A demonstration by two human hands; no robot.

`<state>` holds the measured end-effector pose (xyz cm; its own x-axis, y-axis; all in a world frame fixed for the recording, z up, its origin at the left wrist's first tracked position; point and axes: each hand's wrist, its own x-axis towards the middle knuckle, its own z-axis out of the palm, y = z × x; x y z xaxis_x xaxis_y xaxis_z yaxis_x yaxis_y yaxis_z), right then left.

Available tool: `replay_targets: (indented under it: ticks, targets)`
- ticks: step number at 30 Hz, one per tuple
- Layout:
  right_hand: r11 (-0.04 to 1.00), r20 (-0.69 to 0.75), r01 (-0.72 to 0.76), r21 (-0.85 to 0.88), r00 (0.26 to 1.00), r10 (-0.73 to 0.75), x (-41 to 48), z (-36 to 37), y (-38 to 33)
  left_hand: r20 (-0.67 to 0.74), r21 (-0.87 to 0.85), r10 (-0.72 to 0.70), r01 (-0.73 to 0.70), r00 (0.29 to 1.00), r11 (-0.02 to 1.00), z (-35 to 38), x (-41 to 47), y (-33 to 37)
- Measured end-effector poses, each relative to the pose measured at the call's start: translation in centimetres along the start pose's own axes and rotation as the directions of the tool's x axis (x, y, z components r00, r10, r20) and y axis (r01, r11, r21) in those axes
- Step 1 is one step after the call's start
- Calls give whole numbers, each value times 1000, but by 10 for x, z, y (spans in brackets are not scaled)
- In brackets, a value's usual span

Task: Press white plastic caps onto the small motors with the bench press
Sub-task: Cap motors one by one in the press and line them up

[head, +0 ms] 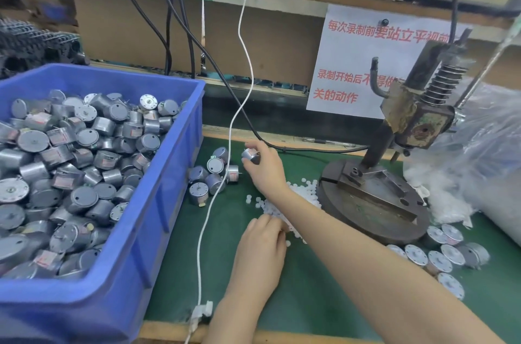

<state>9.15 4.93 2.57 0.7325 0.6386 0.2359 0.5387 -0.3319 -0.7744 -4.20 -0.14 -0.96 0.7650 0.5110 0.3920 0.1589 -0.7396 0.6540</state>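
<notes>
Gripping a motor (250,155) with right hand (266,170), left hand (260,240) touching white caps (304,193).

Fingertips of the left hand (260,245) are hidden at the white caps (303,193); the blue bin (174,152) is cropped.

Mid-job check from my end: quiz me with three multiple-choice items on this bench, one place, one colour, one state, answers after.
1. Where do the loose white caps lie? A) top shelf B) green mat, beside the press base C) paper sign
2. What colour is the bin of motors? A) red B) blue C) yellow
3. What is the right hand doing? A) gripping a motor B) pulling the lever C) lying flat, empty
Answers: 1 B, they are heaped on the mat next to the base; 2 B, its walls are blue; 3 A, its fingers curl round a silver motor.
</notes>
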Motion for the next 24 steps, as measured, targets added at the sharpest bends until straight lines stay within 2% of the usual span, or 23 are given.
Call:
replay_targets:
  ticks: [5,9,12,15,18,24]
  targets:
    - [981,-23,-35,191,999,40,-50,-44,4,-14,-47,-23,22,1000,999,0,1,-2]
    - [952,13,-135,275,990,137,-103,-74,25,32,-67,-17,19,999,998,-2,1,-1]
    - [979,-53,-83,187,994,95,-132,-85,39,67,-67,-9,14,998,998,-3,0,0]
    - [998,-74,49,35,996,-46,-146,-84,44,45,-61,-42,45,998,997,-3,1,1]
    - [983,-6,163,-86,986,-164,-152,-79,44,55,-49,-55,58,997,997,-4,1,1]
    - [969,93,197,-151,978,-184,-151,-79,44,131,-40,-36,42,991,998,-6,-1,3]
